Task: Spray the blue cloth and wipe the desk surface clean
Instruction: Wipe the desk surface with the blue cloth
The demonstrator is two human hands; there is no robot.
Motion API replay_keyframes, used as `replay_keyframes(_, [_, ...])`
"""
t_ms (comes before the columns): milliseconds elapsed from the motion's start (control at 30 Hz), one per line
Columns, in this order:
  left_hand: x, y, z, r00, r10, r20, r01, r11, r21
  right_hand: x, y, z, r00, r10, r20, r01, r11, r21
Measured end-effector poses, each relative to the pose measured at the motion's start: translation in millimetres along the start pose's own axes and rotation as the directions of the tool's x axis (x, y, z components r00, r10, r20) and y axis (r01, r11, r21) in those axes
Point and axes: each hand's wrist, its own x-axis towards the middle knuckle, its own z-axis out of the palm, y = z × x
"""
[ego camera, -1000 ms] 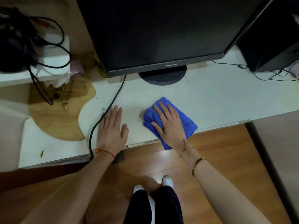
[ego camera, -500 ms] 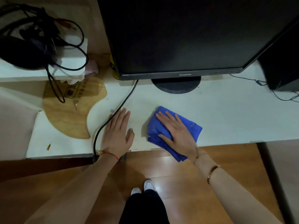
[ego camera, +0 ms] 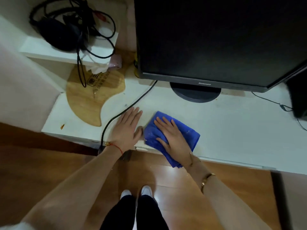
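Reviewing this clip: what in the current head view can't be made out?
- Desk under the blue cloth: covered by the cloth and the right hand, so whether it is clean there is unknown.
- Whether the cloth is damp: not visible.
- Spray bottle: none in frame.
- Monitor: top cut off by the upper edge.
- Print on the wooden board: too small to read.
- Left hand lies flat, palm hidden.

Folded blue cloth [ego camera: 189,131], flat on white desk [ego camera: 232,123], overhanging front edge
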Motion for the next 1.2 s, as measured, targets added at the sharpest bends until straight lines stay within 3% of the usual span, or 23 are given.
replay_keyframes(100, [-18, 6, -10, 0.999, 0.016, -0.031, -0.017, 1.000, -0.026, -17, -5, -5, 1.000, 0.006, -0.002, -0.006, 0.998, 0.066])
replay_keyframes(267, [-65, -2, -34, 0.985, 0.042, -0.168, -0.056, 0.995, -0.082, -16, -40, -22, 0.974, 0.212, -0.077, -0.176, 0.928, 0.329])
replay_keyframes(433, [-115, -53, -70, 0.943, -0.133, -0.306, 0.104, 0.989, -0.108, 16, -115, -15, 0.987, 0.064, -0.147, -0.009, 0.937, 0.349])
replay_keyframes(533, [-145, -96, -83, 0.922, -0.237, -0.306, 0.219, 0.971, -0.092, 44, -159, 7, 0.987, -0.076, -0.143, 0.118, 0.941, 0.318])
replay_keyframes(733, [-191, -154, -99, 0.880, -0.374, -0.291, 0.359, 0.927, -0.105, 116, -234, 75, 0.954, -0.287, -0.092, 0.295, 0.951, 0.093])
replay_keyframes(933, [-201, -176, -96, 0.937, -0.247, -0.246, 0.226, 0.968, -0.111, 161, -245, 126, 0.971, -0.222, 0.083, 0.223, 0.975, 0.006])
replay_keyframes(1200, [-222, -196, -88, 0.933, -0.175, -0.314, 0.148, 0.983, -0.107, 148, -217, 120, 0.939, -0.305, 0.160, 0.323, 0.941, -0.103])
